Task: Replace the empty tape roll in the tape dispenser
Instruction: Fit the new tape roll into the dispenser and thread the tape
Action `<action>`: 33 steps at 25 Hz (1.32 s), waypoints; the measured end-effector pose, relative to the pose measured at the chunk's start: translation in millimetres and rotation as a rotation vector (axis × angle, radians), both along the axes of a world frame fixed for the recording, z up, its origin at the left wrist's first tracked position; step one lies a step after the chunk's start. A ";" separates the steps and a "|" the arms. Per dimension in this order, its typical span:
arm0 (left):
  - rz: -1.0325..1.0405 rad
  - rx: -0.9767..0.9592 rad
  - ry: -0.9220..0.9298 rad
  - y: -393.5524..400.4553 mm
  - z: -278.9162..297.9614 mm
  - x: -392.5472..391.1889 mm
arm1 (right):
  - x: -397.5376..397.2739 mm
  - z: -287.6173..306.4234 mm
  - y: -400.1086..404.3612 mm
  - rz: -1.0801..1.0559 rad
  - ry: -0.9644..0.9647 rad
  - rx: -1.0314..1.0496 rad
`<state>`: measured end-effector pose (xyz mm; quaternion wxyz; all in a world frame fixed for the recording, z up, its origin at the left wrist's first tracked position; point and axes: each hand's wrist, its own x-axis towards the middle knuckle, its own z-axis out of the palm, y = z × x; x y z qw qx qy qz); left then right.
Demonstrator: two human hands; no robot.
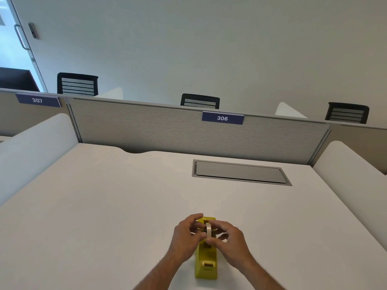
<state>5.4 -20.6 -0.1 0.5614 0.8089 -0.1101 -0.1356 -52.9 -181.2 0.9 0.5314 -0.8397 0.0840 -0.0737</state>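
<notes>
**Roll at the cradle, both hands on it**

Yellow tape dispenser point(206, 260) sits on the white desk point(104, 206), near my edge, cutter end toward me. Nothing else of the task lies on the desk top that I can see; no second roll in view.

My left hand point(186, 235) and right hand point(230, 239) meet over the far half of the dispenser, where the roll cradle is. Between them stands a thin beige tape roll point(208, 231), edge-on to me, upright. Left fingertips pinch its left face, right fingertips close on its right face. Both hands gripping the roll, neither flat on the dispenser body.

Step in hand, as I judge it: working the roll at the cradle. The ring looks thin, so it may be the spent core coming out, but at this size and angle I cannot tell whether it is the empty one or a fresh one going in. Hub and slots are hidden behind my fingers.

Next move calls for:
- keeping the roll square to the cradle walls, axle ends level
- a straight pull or push along the slots, no twist
- one hand freed to steady the dispenser base if it lifts
</notes>
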 end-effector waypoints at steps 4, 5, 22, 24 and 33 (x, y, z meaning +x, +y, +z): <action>0.004 0.048 -0.012 -1.9 -1.7 1.7 | 3.8 1.6 -1.0 0.028 0.008 -0.089; 0.007 0.056 -0.014 -2.3 -1.4 2.2 | 4.9 2.1 -1.5 0.031 0.007 -0.103; 0.007 0.143 -0.035 -7.8 6.2 1.2 | 12.9 -8.1 -6.4 0.045 0.025 -0.251; -0.006 0.150 -0.055 -7.5 5.9 1.4 | 13.0 -7.9 -5.6 0.044 0.023 -0.267; -0.019 0.183 -0.095 -5.0 2.8 1.5 | 13.1 -9.2 -4.8 0.068 -0.016 -0.306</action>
